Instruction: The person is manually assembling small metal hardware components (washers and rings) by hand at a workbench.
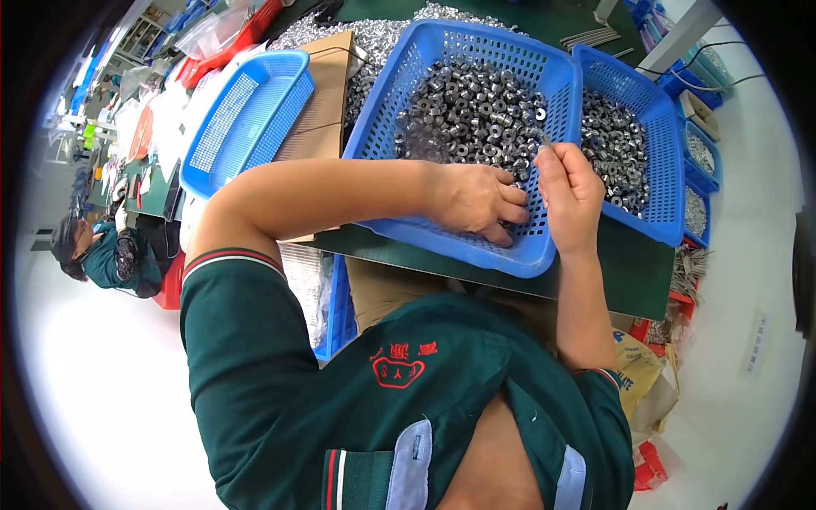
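Observation:
A blue plastic basket (387, 119) in front of me holds a heap of small metal rings (476, 115) with holes through them. My left hand (480, 202) is inside its near end, back upward, fingers curled down beside the rings; what lies under the fingertips is hidden. At the basket's right wall, my right hand (571, 189) is closed in a pinch. The tip of a thin metal rod (546, 140) pokes up from between its thumb and forefinger.
Another blue basket (667, 161) of similar metal rings stands at right. An empty light-blue basket (246, 119) rests by cardboard (314, 127) at left. Loose silvery parts (365, 38) are heaped behind, thin rods (591, 37) lie far right, and a seated person (110, 255) is at far left.

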Demonstrator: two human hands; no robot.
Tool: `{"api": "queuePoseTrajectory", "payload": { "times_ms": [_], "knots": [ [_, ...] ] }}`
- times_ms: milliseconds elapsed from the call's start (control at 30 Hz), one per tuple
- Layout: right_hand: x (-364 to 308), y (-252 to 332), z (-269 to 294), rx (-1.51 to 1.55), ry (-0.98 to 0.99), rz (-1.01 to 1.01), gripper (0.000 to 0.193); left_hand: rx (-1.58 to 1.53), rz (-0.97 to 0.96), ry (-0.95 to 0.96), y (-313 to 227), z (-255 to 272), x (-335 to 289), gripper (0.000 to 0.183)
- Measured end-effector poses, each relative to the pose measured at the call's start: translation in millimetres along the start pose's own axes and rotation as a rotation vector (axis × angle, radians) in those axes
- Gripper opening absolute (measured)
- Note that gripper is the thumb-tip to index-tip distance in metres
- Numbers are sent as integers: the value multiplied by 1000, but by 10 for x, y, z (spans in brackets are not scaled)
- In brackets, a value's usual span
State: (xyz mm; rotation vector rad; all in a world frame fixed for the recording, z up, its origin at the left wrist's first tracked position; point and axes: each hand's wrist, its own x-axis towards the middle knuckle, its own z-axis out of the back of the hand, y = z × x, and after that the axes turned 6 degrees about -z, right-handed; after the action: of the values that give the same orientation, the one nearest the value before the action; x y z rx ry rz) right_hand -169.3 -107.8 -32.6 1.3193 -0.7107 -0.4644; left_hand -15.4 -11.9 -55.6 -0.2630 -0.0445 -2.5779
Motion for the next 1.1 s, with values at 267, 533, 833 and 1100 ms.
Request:
{"api": "queuePoseTrajectory", "payload": {
  "times_ms": [267, 533, 833, 1100],
  "knots": [
    [2, 32, -6, -66, 7, 33, 15, 222, 48, 52, 196, -85, -127, 23],
    [43, 51, -34, -127, 13, 38, 17, 105, 520, 98, 315, 1, -257, 32],
    [34, 72, -16, -209, -7, 48, 17, -1089, 1185, -690, 308, 410, -150, 20],
    [20, 125, -85, -224, 42, 28, 17, -1755, 1001, -1067, 90, 624, -121, 26]
  ]
}}
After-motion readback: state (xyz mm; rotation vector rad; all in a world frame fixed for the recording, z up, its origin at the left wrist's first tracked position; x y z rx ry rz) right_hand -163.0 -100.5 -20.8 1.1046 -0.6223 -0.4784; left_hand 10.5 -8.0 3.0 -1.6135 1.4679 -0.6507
